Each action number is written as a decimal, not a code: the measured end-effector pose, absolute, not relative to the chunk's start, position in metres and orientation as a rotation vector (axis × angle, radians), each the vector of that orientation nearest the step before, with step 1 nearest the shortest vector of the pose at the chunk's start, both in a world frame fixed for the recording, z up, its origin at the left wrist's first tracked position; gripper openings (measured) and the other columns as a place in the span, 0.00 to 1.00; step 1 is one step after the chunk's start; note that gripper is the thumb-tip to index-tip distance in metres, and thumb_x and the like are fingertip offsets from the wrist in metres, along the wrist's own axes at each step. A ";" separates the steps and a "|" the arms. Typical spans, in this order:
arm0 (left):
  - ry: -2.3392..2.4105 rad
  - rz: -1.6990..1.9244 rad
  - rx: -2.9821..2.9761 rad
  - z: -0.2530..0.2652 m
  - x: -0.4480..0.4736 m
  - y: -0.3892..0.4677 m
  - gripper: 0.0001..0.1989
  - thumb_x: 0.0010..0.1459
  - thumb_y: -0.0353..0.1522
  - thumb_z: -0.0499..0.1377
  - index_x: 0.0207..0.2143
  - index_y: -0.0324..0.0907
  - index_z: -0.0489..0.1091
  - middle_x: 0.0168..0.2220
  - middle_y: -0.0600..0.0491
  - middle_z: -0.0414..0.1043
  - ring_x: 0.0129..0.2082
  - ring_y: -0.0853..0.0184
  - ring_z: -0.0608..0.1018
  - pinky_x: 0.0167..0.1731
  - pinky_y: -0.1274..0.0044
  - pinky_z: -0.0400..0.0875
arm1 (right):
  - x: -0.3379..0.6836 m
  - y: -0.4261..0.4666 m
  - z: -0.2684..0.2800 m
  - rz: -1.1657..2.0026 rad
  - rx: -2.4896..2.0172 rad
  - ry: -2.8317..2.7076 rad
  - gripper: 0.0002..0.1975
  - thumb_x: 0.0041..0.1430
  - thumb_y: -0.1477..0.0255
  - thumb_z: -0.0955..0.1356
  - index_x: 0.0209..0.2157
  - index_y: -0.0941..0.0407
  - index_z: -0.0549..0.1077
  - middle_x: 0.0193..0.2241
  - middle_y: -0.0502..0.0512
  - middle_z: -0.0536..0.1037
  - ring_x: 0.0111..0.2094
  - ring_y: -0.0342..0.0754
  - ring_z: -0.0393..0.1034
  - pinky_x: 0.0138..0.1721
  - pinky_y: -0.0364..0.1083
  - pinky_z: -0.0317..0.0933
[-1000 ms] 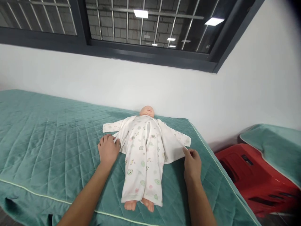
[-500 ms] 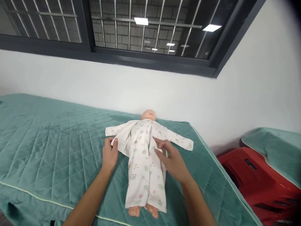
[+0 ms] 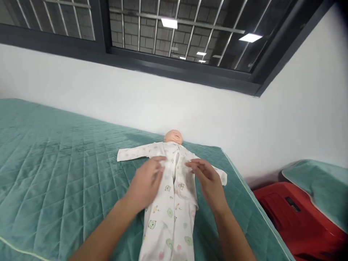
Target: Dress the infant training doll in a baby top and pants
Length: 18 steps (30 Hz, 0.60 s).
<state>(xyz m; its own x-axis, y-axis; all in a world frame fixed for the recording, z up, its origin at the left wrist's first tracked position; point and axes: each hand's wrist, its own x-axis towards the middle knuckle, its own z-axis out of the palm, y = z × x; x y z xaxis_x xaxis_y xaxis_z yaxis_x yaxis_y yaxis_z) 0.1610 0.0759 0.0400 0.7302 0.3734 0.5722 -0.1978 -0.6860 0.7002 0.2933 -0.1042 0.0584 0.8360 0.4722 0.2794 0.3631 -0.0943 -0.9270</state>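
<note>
Nearest, the lower part of the printed white clothing [image 3: 170,232], dotted with green and pink figures, runs past the bottom edge of the view. It is worn by a doll [image 3: 173,137] lying on its back on a green quilted cover [image 3: 67,174].

Farther up, the left hand [image 3: 145,185] is over one side of the doll's front; its grip is apart, a small gap showing between thumb and fingertips (there is some blur here). The right hand [image 3: 207,179] is over the other side, fingertips near each other at the cloth; I cannot tell whether that grip is clamped on fabric. Between the hands, a narrow slit opens in the clothing. Both sleeves [image 3: 133,153] spread outward, and the doll's bare head lies at the far end, near the white wall [image 3: 122,98].

Off to the right is a red plastic object [image 3: 280,210], partly under green cloth [image 3: 320,190]. Above the wall, a dark window frame [image 3: 176,69] borders metal bars [image 3: 193,32] and grey blockwork.
</note>
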 end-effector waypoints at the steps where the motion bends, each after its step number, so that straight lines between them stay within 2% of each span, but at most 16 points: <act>1: -0.008 0.880 2.331 0.044 0.164 0.068 0.07 0.65 0.31 0.50 0.37 0.43 0.67 0.53 0.46 0.73 0.53 0.59 0.74 0.53 0.65 0.69 | 0.304 -0.096 0.058 0.066 -1.714 -0.610 0.15 0.58 0.59 0.69 0.42 0.53 0.74 0.41 0.56 0.80 0.45 0.51 0.73 0.46 0.49 0.64; 5: -0.347 0.834 2.668 0.048 0.170 0.048 0.08 0.65 0.29 0.51 0.39 0.41 0.70 0.49 0.46 0.74 0.48 0.58 0.75 0.50 0.63 0.71 | 0.345 -0.059 0.063 -0.071 -1.968 -0.580 0.14 0.57 0.61 0.67 0.41 0.55 0.73 0.39 0.56 0.79 0.39 0.50 0.73 0.42 0.48 0.63; 9: -0.352 0.895 2.432 0.056 0.175 0.051 0.10 0.67 0.30 0.49 0.41 0.42 0.70 0.45 0.49 0.75 0.43 0.66 0.77 0.45 0.73 0.72 | 0.370 -0.023 0.074 -0.061 -2.402 -0.581 0.16 0.59 0.56 0.64 0.35 0.55 0.72 0.34 0.60 0.79 0.38 0.55 0.72 0.39 0.50 0.59; 11: -0.171 0.929 2.351 0.063 0.183 0.063 0.11 0.68 0.31 0.48 0.40 0.43 0.70 0.40 0.50 0.76 0.38 0.68 0.77 0.40 0.75 0.71 | 0.372 -0.014 0.076 -0.025 -2.519 -0.557 0.19 0.58 0.53 0.63 0.34 0.55 0.70 0.33 0.63 0.78 0.38 0.58 0.71 0.37 0.50 0.58; 14: 0.372 0.924 2.346 0.067 0.207 0.093 0.13 0.67 0.37 0.48 0.39 0.44 0.70 0.36 0.51 0.75 0.33 0.65 0.76 0.36 0.73 0.69 | 0.369 -0.014 0.071 -0.044 -2.462 -0.492 0.21 0.56 0.51 0.65 0.39 0.55 0.67 0.36 0.63 0.78 0.38 0.57 0.72 0.35 0.49 0.58; 16: 0.670 0.766 2.326 0.063 0.230 0.113 0.17 0.64 0.45 0.51 0.42 0.44 0.71 0.36 0.49 0.77 0.34 0.61 0.77 0.34 0.72 0.68 | 0.367 -0.019 0.066 -0.047 -2.382 -0.467 0.22 0.54 0.51 0.67 0.41 0.54 0.65 0.37 0.61 0.78 0.37 0.56 0.71 0.34 0.48 0.58; 18: 0.808 0.589 2.297 0.059 0.253 0.129 0.23 0.62 0.50 0.51 0.47 0.43 0.70 0.37 0.46 0.78 0.37 0.56 0.78 0.34 0.70 0.68 | 0.365 -0.023 0.063 -0.028 -2.358 -0.485 0.20 0.54 0.51 0.66 0.36 0.53 0.66 0.35 0.59 0.78 0.36 0.55 0.71 0.34 0.47 0.58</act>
